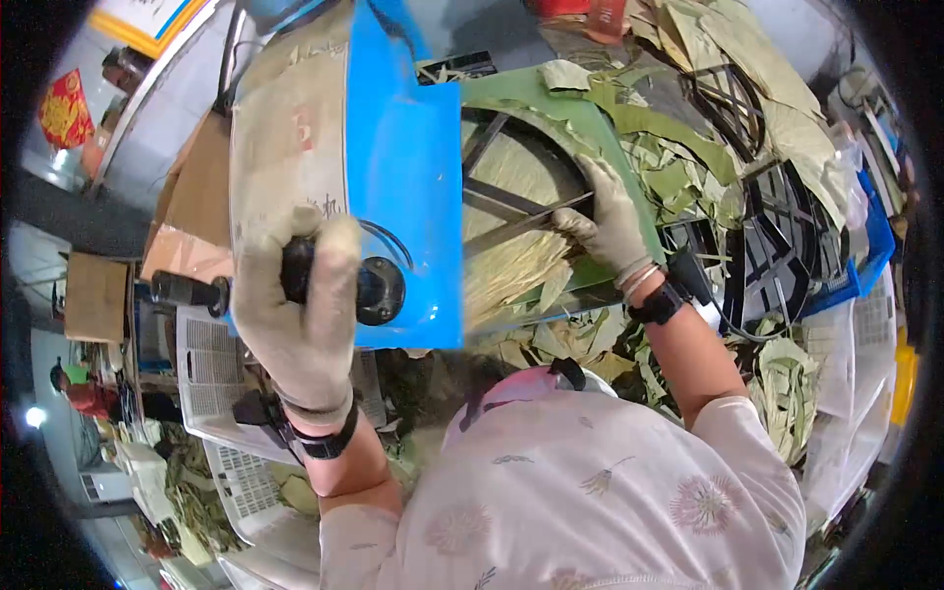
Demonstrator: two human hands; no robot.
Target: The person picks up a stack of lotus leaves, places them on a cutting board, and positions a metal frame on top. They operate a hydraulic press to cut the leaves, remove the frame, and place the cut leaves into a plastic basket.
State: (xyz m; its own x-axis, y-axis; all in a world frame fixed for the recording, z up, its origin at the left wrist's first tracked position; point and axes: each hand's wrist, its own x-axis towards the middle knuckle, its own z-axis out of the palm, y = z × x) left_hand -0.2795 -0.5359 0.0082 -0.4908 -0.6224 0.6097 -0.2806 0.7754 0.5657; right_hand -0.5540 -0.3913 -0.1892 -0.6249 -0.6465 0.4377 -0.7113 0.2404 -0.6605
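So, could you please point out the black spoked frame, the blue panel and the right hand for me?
Black spoked frame (503, 196): head view, on one of its spokes.
Blue panel (423, 187): head view, on its bare face.
Right hand (617, 218): head view, on the gloved back.

Blurred left hand (295, 315), black knob (297, 269) partly covered by it, blue machine (433, 206) cut off above

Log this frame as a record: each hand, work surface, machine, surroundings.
left hand: gloved, around a black handle
right hand: gloved, at the rim of a black frame
under frame: leaves, on a green board
machine: blue panel, left of the frame
nearby: white crate, image left; loose leaf scraps, image right
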